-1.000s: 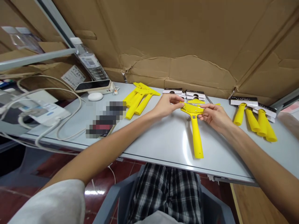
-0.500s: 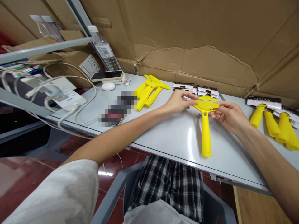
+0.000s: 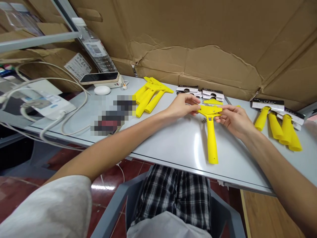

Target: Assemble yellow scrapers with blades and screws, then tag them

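Evenly, I have one hand at each end of the yellow tool's head, probably because a wide, flat head like this tips less when it is gripped on both sides. My left hand (image 3: 184,105) has its thumb and forefinger together on the left corner of the yellow tool (image 3: 211,134); my right hand (image 3: 234,119) pinches the other corner, thumb on the near face and fingers tucked beneath. Held so, the middle of the head is uncovered between my fingertips, and the handle points back toward me, which likely gives me a straight view of the face. I cannot tell whether the handle's end touches the table (image 3: 168,148). Just behind the tool's neck lies a little heap of small metal bits (image 3: 204,120), near enough to both hands that reaching them should be easy, I judge. Beyond the head lie a flat yellow piece (image 3: 213,101) and black-and-white cards (image 3: 212,94), laid toward the cardboard wall (image 3: 223,69), perhaps to give my wrists room. Similar yellow handles (image 3: 151,97) are piled together to my left, while others, topped with card headers (image 3: 268,104), lie to my right; grouping them apart seems a way of not mixing them.
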Demonstrator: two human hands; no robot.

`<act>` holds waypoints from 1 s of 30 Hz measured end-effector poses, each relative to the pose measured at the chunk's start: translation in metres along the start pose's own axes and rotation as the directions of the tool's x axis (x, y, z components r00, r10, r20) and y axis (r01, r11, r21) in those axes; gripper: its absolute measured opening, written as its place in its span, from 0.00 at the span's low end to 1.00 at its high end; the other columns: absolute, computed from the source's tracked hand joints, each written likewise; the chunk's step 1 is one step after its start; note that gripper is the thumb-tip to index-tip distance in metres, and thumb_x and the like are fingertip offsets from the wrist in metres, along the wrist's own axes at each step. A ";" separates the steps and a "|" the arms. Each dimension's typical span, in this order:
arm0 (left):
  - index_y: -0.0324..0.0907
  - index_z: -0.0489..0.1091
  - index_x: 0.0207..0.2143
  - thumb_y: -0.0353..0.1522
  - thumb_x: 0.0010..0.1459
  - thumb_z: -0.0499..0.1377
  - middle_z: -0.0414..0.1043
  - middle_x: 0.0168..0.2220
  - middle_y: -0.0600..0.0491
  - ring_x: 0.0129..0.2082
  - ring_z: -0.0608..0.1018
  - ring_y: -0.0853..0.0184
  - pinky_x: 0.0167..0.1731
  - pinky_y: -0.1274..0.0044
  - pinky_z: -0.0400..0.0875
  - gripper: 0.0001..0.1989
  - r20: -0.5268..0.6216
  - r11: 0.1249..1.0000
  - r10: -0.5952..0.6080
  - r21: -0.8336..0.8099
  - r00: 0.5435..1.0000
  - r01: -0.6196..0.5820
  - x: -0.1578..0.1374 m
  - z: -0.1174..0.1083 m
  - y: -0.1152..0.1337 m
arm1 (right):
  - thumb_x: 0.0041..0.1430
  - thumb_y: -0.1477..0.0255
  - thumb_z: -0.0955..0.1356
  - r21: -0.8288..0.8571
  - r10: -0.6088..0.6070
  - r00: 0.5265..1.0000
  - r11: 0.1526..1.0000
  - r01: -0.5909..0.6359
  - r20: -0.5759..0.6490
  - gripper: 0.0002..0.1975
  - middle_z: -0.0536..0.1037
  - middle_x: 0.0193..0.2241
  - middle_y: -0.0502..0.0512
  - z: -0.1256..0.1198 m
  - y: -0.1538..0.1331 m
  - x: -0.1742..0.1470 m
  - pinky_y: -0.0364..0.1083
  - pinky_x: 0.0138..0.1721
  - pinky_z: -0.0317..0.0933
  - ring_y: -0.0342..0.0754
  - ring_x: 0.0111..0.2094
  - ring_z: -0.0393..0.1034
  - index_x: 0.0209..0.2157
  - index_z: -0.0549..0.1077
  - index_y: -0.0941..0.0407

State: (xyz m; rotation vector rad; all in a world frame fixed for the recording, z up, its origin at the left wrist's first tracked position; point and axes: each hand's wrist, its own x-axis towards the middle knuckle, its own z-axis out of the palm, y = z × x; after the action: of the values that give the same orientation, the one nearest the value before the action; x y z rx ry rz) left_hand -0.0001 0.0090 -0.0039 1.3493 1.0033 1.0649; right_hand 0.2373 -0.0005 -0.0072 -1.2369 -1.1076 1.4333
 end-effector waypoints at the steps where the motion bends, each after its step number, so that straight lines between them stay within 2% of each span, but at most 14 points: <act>1: 0.34 0.75 0.38 0.21 0.61 0.67 0.80 0.34 0.48 0.29 0.83 0.69 0.33 0.73 0.80 0.05 0.027 1.000 -0.012 -0.006 1.000 0.012 0.000 -0.001 -0.001 | 0.49 0.76 0.73 0.001 0.006 1.000 1.000 -0.006 0.003 0.19 0.80 0.38 0.62 0.000 0.000 0.000 0.42 0.31 0.75 0.44 0.29 0.77 0.44 0.73 0.62; 6: 0.32 0.77 0.41 0.23 0.62 0.67 0.82 0.32 0.45 0.27 0.83 0.68 0.36 0.71 0.81 0.04 0.132 0.998 -0.052 -0.029 0.990 0.057 0.002 -0.004 -0.004 | 0.51 0.76 0.73 0.000 0.038 0.999 0.999 -0.038 0.023 0.19 0.80 0.37 0.62 -0.001 0.000 0.000 0.41 0.32 0.76 0.44 0.30 0.77 0.46 0.73 0.62; 11: 0.30 0.80 0.41 0.23 0.60 0.69 0.82 0.32 0.44 0.26 0.82 0.69 0.38 0.69 0.81 0.06 0.112 0.999 -0.034 -0.027 0.993 0.038 0.001 -0.005 -0.004 | 0.53 0.77 0.73 0.020 0.050 0.998 0.998 -0.051 0.044 0.21 0.80 0.40 0.61 -0.002 0.001 0.000 0.40 0.34 0.76 0.41 0.31 0.76 0.50 0.74 0.62; 16: 0.30 0.81 0.39 0.23 0.59 0.69 0.81 0.29 0.46 0.24 0.80 0.70 0.36 0.71 0.80 0.05 0.083 0.999 -0.033 -0.019 0.996 0.034 0.000 -0.004 -0.003 | 0.57 0.76 0.72 0.039 0.055 0.997 0.998 -0.058 0.058 0.21 0.80 0.40 0.61 -0.002 0.001 -0.001 0.41 0.37 0.78 0.40 0.32 0.76 0.53 0.75 0.61; 22: 0.30 0.80 0.38 0.22 0.58 0.69 0.80 0.28 0.46 0.24 0.79 0.71 0.36 0.70 0.78 0.05 0.071 0.999 -0.040 0.000 0.997 0.041 -0.002 -0.002 0.000 | 0.56 0.76 0.70 0.051 0.074 0.997 0.996 -0.076 0.036 0.20 0.80 0.43 0.63 0.001 0.000 -0.001 0.42 0.37 0.78 0.41 0.32 0.76 0.52 0.76 0.63; 26: 0.30 0.79 0.36 0.20 0.59 0.67 0.79 0.26 0.47 0.24 0.78 0.71 0.35 0.71 0.76 0.02 0.072 0.999 -0.030 0.016 0.997 0.029 -0.002 -0.003 -0.001 | 0.58 0.70 0.72 0.050 0.078 0.996 0.996 -0.080 0.040 0.19 0.79 0.42 0.62 0.002 -0.003 -0.001 0.42 0.36 0.78 0.42 0.31 0.76 0.50 0.76 0.64; 30: 0.35 0.77 0.41 0.21 0.57 0.68 0.78 0.25 0.51 0.24 0.79 0.70 0.34 0.71 0.76 0.09 0.069 1.000 -0.007 0.010 0.998 0.007 -0.002 -0.003 -0.002 | 0.55 0.73 0.75 0.027 0.077 0.996 0.997 -0.079 0.054 0.20 0.79 0.41 0.62 0.000 -0.002 -0.001 0.42 0.37 0.79 0.41 0.31 0.76 0.49 0.75 0.63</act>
State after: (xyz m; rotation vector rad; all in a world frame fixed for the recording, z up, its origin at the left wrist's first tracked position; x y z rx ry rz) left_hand -0.0031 0.0079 -0.0062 1.3809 0.9625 1.0022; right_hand 0.2376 -0.0013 -0.0048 -1.2401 -1.0802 1.5437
